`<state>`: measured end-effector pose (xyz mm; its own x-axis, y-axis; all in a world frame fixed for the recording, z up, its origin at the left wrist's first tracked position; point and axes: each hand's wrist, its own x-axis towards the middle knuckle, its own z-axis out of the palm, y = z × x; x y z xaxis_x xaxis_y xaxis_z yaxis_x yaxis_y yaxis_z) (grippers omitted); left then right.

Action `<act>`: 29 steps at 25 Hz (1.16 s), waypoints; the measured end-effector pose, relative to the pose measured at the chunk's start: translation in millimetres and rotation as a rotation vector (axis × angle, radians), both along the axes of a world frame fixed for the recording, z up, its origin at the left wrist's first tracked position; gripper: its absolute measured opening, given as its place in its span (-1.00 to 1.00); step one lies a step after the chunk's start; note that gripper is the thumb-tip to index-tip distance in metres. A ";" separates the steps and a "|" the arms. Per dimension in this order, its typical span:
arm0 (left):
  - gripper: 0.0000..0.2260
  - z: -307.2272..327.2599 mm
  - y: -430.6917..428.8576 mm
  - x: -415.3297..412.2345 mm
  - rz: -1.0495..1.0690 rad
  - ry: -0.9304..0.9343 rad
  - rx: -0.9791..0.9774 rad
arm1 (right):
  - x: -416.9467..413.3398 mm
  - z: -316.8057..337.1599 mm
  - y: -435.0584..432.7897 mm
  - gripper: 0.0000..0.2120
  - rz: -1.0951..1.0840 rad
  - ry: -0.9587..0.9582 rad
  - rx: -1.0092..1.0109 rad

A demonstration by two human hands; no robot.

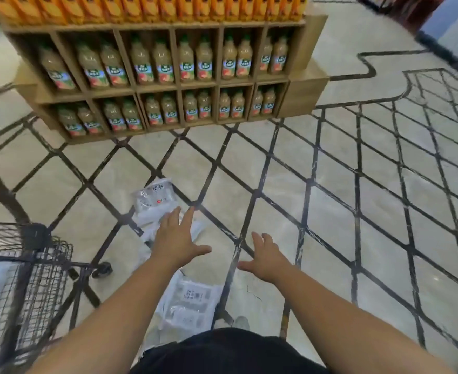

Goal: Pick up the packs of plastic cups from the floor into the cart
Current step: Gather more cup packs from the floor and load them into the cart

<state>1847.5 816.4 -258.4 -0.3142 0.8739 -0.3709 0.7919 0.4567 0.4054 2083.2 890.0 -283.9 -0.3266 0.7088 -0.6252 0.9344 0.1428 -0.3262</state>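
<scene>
Pale marble floor (pixel 330 211) with dark diamond lines ran right across the shop, and behind it stood a wooden shelf unit (pixel 306 41). Its cubbies were packed with cloudy juice bottles (pixel 141 63), each with a blue-and-white label showing a reddish fruit, though the lettering was too blurred to read. Orange cartons (pixel 168 9) lined the top, their print equally lost.

Down on the tiles lay the packs of plastic cups. The far pack (pixel 155 195) showed bold black characters and a small red mark on its clear wrapper, the words too small to make out. A middle pack (pixel 148 225) lay partly hidden under the outstretched arm. The near pack (pixel 192 303), by the person's feet, showed square, code-like black print.

The left hand (pixel 176 238) was spread flat, fingers apart, over the middle pack and gripping nothing. Whether it touched the wrapper, I couldn't tell. The right hand (pixel 265 257) was splayed too, empty, above bare tile.

The black wire cart (pixel 41 265) stood at the left, something white and blurred inside its basket.
</scene>
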 end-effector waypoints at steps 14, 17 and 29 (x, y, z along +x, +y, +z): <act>0.18 -299.0 -126.7 -26.0 0.432 -0.180 -0.468 | -42.7 -293.7 -28.3 -0.03 0.284 -0.213 -0.383; 0.25 -425.8 -151.9 -44.3 0.413 -0.190 -0.544 | -53.8 -424.0 -42.3 -0.04 0.285 -0.252 -0.401; 0.07 -767.4 -158.1 -44.5 0.301 -0.296 -0.477 | -63.6 -741.8 -144.1 0.21 -0.359 -0.208 -0.493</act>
